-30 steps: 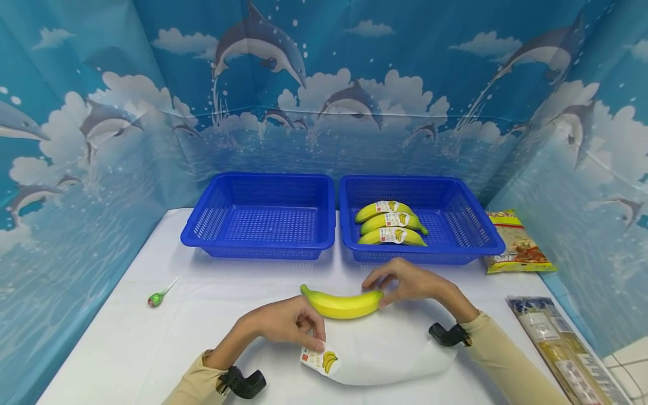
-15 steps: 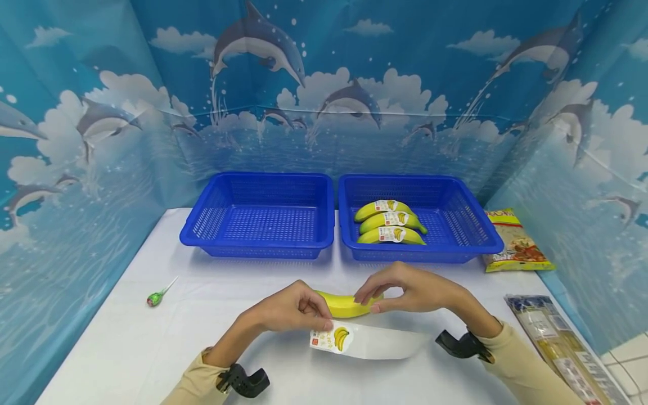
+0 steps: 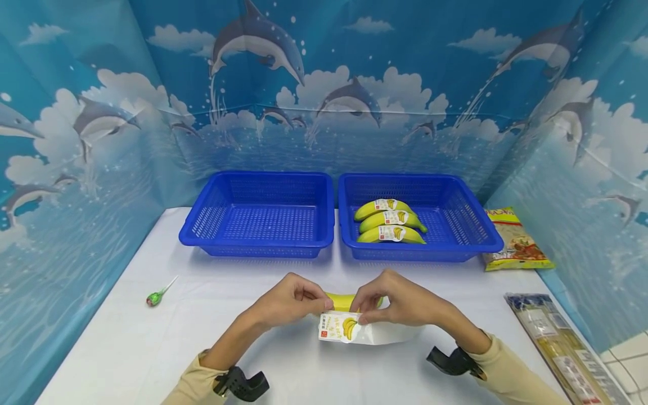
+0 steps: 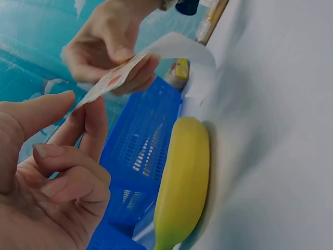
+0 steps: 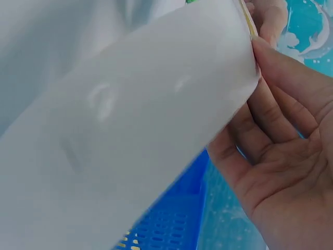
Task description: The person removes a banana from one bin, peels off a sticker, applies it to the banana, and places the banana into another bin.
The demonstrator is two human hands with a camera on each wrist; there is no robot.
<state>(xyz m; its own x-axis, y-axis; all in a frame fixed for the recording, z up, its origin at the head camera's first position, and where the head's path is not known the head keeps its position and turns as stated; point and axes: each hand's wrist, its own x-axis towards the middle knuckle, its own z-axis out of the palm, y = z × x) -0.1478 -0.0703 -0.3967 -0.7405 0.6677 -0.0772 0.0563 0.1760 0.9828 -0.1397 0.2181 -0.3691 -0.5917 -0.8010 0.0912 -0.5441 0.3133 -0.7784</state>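
A white label strip (image 3: pixel 338 327), printed with bananas at its left end, is held between both hands just in front of a loose yellow banana (image 4: pixel 182 179). My left hand (image 3: pixel 296 298) pinches the strip's left corner between thumb and fingertips. My right hand (image 3: pixel 402 301) grips its upper edge farther right, the thumb on the printed banana and the fingers behind. The strip's blank white tail (image 5: pixel 130 114) curves away to the right. In the head view, the loose banana lies on the white table, partly covered by the hands; no label shows on its visible side.
Behind the hands, a blue basket (image 3: pixel 468 248) holds 3 bananas (image 3: pixel 390 219) with labels. Another blue basket (image 3: pixel 263 246) stands to its left. A lollipop (image 3: pixel 156 297) lies at left; a yellow food packet (image 3: pixel 516 242) and a long clear package (image 3: pixel 554 337) lie at right.
The right hand has left the loose banana's right end and now grips the label strip. My left hand has raised the strip up and to the right, closer to the banana.
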